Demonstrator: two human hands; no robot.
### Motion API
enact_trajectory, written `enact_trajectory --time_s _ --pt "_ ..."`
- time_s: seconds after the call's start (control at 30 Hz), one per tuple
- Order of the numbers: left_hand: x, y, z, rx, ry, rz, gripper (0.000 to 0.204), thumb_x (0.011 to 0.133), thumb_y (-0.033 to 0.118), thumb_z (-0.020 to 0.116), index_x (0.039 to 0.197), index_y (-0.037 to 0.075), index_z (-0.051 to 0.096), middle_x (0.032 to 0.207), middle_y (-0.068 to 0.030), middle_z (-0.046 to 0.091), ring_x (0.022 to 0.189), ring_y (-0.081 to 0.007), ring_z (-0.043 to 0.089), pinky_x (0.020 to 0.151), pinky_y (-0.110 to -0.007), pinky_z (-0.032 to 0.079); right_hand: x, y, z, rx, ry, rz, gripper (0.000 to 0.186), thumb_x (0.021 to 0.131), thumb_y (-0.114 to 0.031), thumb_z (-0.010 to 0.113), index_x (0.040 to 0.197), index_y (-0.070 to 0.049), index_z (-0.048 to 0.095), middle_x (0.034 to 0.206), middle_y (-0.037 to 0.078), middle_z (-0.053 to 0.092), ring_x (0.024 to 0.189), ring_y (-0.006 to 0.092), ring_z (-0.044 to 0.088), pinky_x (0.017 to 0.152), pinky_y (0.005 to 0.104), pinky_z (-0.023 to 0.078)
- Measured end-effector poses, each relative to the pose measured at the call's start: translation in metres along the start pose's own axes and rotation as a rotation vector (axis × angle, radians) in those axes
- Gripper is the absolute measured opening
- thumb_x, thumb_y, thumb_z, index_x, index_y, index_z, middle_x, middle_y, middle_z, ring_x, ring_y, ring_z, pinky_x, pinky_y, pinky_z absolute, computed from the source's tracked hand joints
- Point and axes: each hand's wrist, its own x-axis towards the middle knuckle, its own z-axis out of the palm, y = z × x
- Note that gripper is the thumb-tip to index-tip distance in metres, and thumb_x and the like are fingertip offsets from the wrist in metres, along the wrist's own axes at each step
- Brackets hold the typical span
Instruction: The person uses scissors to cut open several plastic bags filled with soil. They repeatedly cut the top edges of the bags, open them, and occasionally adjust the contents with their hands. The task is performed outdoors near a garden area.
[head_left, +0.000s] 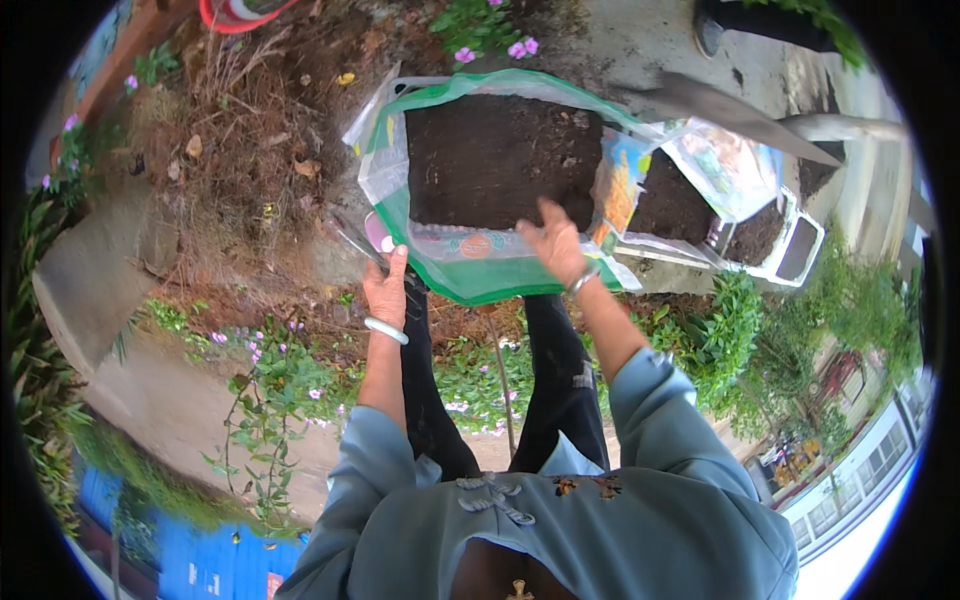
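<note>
A green-and-white plastic sack (470,275) lies spread out with dark soil (490,160) inside its raised edges. At the sack's near left corner, my left hand (384,292) is closed, with its thumb against a pink-and-white oval thing (378,233) whose kind I cannot make out. A thin, dark, blade-like piece (355,243) sticks out beside these fingers; whether it joins the oval thing is unclear. My right hand (557,242) hovers by the sack's near edge over the soil, fingers apart and nothing in them.
Right of the sack stands a white-framed planter (770,270) of soil, partly under a printed plastic bag (730,165). A blurred metal blade (750,115) with a wooden handle (845,127) crosses above. Another person's shoe (708,30) shows far right. Pink-flowered plants (480,385) grow around my legs.
</note>
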Motion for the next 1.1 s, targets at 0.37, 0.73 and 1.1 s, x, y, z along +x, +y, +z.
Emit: enact_trajectory --time_s 0.37,0.73,1.1 --pt "0.019 -0.059 -0.015 -0.269 0.09 -0.174 0.026 0.094 0.034 0.061 0.089 0.009 0.062 0.086 -0.0042 0.07 0.066 -0.0049 0.047 0.063 -0.022 0.037 0.164 0.017 0.1 0.039 0.284 0.258 0.102 0.064 -0.055 0.079 0.142 -0.003 0.038 0.149 0.033 0.022 0.132 0.0505 0.033 0.111 0.0459 0.031" --pt "0.036 -0.069 0.002 -0.443 0.093 -0.311 0.018 0.092 0.029 0.065 0.087 0.012 0.062 0.082 0.0004 0.067 0.065 -0.0036 0.048 0.059 -0.021 0.036 0.174 0.005 0.075 -0.727 0.098 -0.279 0.061 0.075 -0.025 0.071 0.131 -0.016 0.051 0.144 0.008 0.041 0.135 0.031 0.035 0.109 0.0557 0.026" --pt "0.041 -0.069 0.009 -0.555 0.081 -0.311 0.014 0.093 0.022 0.063 0.084 0.011 0.062 0.079 -0.0016 0.068 0.061 -0.0037 0.047 0.054 -0.02 0.033 0.169 0.044 0.072 -0.241 0.23 0.003 0.089 0.076 -0.037 0.076 0.143 0.001 0.033 0.143 0.041 0.025 0.135 0.0489 0.029 0.112 0.0442 0.028"
